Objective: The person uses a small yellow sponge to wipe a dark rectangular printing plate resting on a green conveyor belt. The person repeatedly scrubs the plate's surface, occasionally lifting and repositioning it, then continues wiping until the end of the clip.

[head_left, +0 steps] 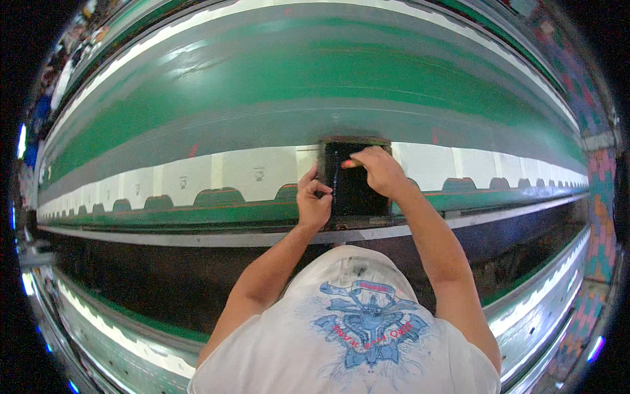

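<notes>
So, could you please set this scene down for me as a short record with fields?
Left hand: at the left side of the dark frame, fingers curled
Right hand: over the upper part of the frame, fingers pointing left; whether it holds anything is unclear
Frame: dark, roughly rectangular, lying across the white strip
White strip: runs out on both sides of the frame, its near edge notched
Table: long, green and grey, beneath the strip
Shirt: white, with a blue and red print
</notes>
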Motion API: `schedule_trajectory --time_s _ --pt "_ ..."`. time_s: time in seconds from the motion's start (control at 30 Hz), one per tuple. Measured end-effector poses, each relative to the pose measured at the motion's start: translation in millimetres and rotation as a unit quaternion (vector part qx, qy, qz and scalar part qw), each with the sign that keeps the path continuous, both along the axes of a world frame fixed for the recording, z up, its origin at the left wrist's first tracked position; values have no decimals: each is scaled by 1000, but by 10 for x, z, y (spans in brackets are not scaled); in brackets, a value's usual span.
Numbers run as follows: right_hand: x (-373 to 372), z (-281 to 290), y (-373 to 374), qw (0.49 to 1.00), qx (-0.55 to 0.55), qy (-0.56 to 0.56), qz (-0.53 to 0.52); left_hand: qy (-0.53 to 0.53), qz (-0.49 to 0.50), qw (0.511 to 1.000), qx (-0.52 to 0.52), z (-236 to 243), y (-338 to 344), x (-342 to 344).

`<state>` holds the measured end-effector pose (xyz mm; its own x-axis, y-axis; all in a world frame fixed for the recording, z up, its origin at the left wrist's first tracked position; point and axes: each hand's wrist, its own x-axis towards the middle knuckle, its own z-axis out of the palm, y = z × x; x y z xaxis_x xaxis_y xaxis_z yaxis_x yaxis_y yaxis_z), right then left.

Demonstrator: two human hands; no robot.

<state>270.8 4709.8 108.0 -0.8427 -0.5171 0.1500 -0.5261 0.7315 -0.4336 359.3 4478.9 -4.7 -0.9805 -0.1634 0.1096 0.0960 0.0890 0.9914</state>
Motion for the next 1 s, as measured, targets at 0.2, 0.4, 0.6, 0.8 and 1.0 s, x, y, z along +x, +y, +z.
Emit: schedule_trajectory --time_s 0.2,0.4,0.6,0.8,1.0 --pt "342 -8 -104 997 35 69 -11 -12 -3 999 -37 105 -29 35" --pt "1089 112 -133 999 46 20 2 34 12 997 -65 125 -12 8" --pt "1404 153 -55 998 14 -54 -10 35 10 991 -126 127 -24 25" --pt "1589 24 353 976 -118 7 -183 88 11 989 -118 242 48 5" --pt "1647 -208 1192 893 -313 -68 -317 105 -6 986 -130 485 855 7"
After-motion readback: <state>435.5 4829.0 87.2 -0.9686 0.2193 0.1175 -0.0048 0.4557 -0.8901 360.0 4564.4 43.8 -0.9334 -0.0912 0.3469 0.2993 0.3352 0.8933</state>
